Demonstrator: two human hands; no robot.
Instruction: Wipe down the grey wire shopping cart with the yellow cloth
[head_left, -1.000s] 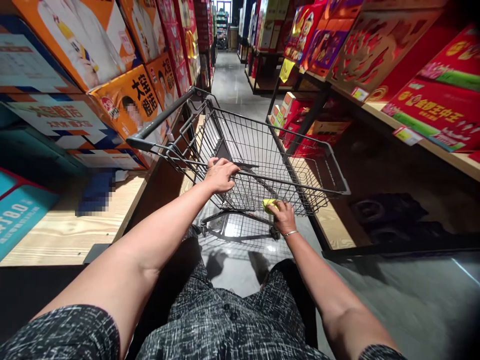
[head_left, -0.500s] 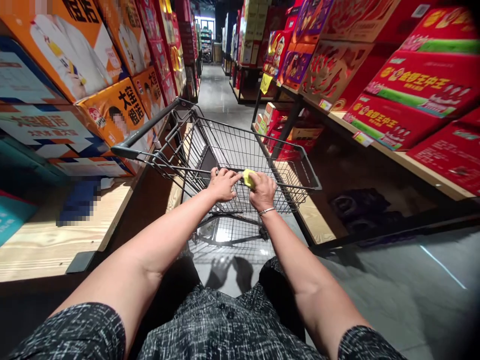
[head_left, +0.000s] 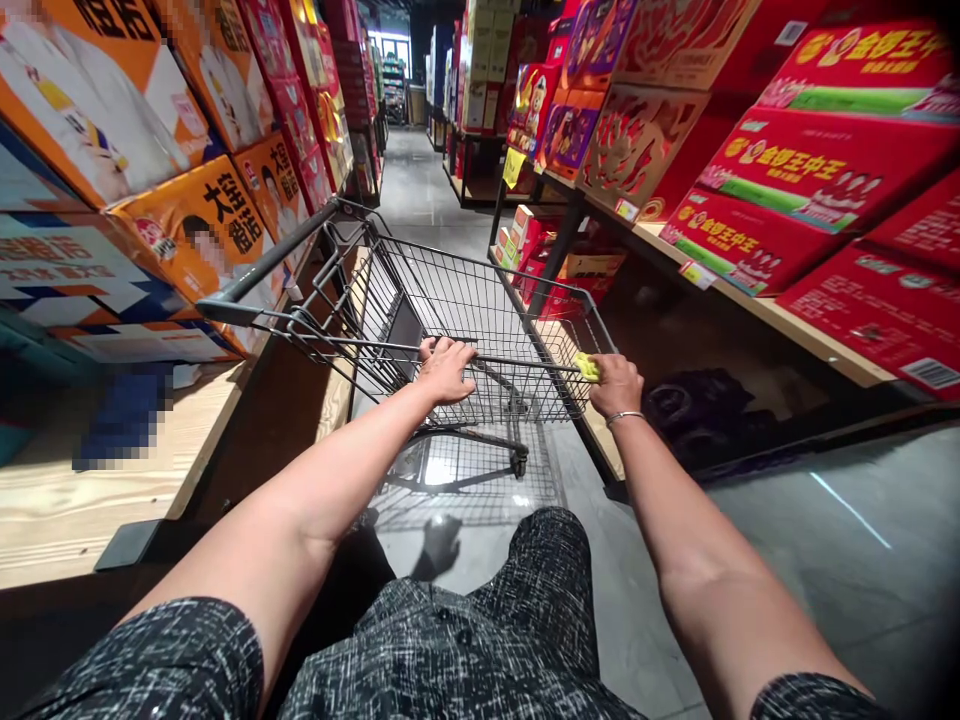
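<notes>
A black wire shopping cart (head_left: 450, 300) stands in front of me in a store aisle, its basket empty. My left hand (head_left: 445, 368) is closed over the near rim of the basket, left of centre. At the rim's right corner my right hand (head_left: 616, 384) presses a small yellow cloth or sponge (head_left: 586, 366) against the wire, fingers wrapped round it. The cart's black handle bar (head_left: 262, 268) points off to the left.
Shelves of orange boxes (head_left: 202, 225) line the left side above a wooden ledge (head_left: 45, 500). Red gift boxes (head_left: 810, 170) fill the right shelves, close to the cart's right corner. The grey tiled aisle floor (head_left: 435, 190) runs ahead.
My right hand slid the yellow cloth along the near rim, from low down to the middle beside my left hand, then out to the right corner. My left hand stayed put.
</notes>
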